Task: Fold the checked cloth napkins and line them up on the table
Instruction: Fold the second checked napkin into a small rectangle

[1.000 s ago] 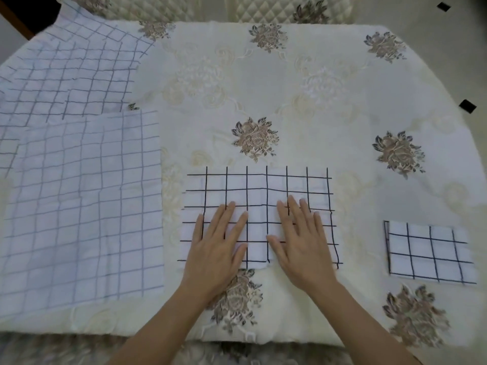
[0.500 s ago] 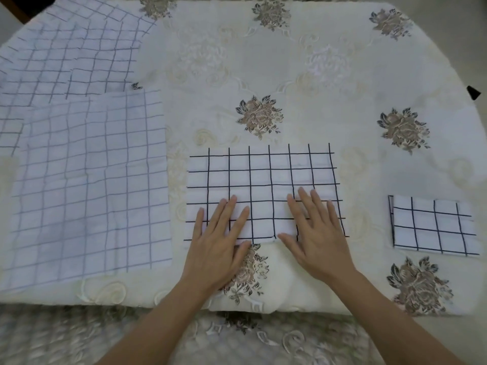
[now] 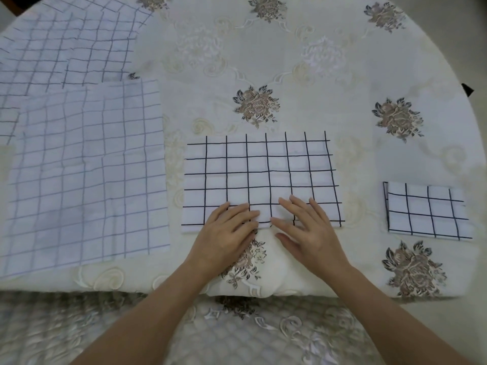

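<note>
A white napkin with black checks (image 3: pixel 263 177), folded into a wide rectangle, lies flat at the table's middle. My left hand (image 3: pixel 226 237) and my right hand (image 3: pixel 308 230) lie side by side with straight fingers, fingertips pressing its near edge. A smaller folded checked napkin (image 3: pixel 427 210) sits to the right, apart from both hands. On the left, a large unfolded napkin with faint grey checks (image 3: pixel 87 175) lies spread out, and another unfolded one (image 3: pixel 66 46) lies behind it at the far left.
The table (image 3: pixel 303 75) wears a cream embroidered cloth with brown flower motifs. Its near edge runs just below my wrists, with a quilted seat cover (image 3: pixel 237 335) beneath. The curved right edge of the table lies beyond the small napkin.
Both hands have slid back toward me over the middle napkin, from its centre to its near edge. The napkin stays flat and in place.
</note>
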A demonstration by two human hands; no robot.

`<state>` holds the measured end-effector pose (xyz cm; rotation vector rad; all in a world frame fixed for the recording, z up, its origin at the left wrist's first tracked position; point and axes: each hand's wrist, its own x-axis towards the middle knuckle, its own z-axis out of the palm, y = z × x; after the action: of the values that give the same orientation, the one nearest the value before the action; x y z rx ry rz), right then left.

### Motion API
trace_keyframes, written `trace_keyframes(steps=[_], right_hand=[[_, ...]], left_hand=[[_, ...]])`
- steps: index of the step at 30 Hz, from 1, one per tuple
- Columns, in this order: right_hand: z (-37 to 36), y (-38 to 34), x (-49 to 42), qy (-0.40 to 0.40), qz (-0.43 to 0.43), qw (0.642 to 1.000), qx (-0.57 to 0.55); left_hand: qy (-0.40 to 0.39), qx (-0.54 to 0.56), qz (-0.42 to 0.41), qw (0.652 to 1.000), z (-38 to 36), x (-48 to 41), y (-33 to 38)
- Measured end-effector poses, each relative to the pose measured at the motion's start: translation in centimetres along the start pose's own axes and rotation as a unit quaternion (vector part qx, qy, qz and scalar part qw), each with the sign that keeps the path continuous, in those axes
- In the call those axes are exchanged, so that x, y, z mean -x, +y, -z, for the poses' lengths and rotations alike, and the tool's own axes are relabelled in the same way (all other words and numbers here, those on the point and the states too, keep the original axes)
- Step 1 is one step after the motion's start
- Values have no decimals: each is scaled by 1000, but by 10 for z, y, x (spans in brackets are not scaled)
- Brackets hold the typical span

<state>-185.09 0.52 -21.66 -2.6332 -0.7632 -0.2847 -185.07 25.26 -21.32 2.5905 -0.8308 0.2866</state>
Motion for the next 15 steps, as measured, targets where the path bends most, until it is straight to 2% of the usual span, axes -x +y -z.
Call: trace_keyframes(steps=[15], right_hand=[[-8,4,1,43,6,999,-16]], left_hand=[[74,61,20,995,-12,4,-3]])
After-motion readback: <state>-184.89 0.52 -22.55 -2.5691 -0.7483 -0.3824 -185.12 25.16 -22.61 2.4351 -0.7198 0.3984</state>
